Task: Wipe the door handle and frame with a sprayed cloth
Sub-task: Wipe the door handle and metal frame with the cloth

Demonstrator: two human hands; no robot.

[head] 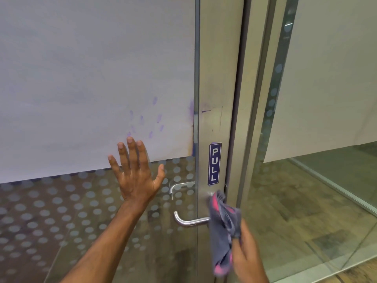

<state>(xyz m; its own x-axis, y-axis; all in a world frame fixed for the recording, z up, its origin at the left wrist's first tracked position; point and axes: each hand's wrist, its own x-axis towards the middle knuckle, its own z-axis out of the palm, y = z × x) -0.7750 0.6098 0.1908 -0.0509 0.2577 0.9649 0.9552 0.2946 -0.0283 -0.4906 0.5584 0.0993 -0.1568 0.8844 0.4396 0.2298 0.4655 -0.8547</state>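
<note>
From my feed, the right hand (247, 256) sits at the lower right of the frame, its fingers curled round a bunched grey-and-pink cloth (223, 227). The top of the cloth is pressed against the metal frame (216, 78) just below the blue PULL sticker (214, 164). The left hand (136, 180) is in the middle of the frame, fingers straight and spread, holding nothing. Its palm is turned to the glass (81, 211) at the lower edge of the white sheet (81, 78); I cannot tell whether it actually bears on the pane. The door handle (189, 221) is what matters next. It is a steel lever with its long axis lying level, running left from the frame and ending in a curved tip below the left hand. Its root is hidden behind the cloth, so the cloth hand is already touching or right at that end, and it is plainly the nearer hand. I judge the wipe should travel leftward along the lever, root to tip, with the cloth wrapped over the bar rather than dabbed at it. A second lever (179, 186) shows through the glass above, and I take it to be on the far side, out of reach from here. The frame's long axis runs upright, so after the handle the strokes turn to run up and down.
</note>
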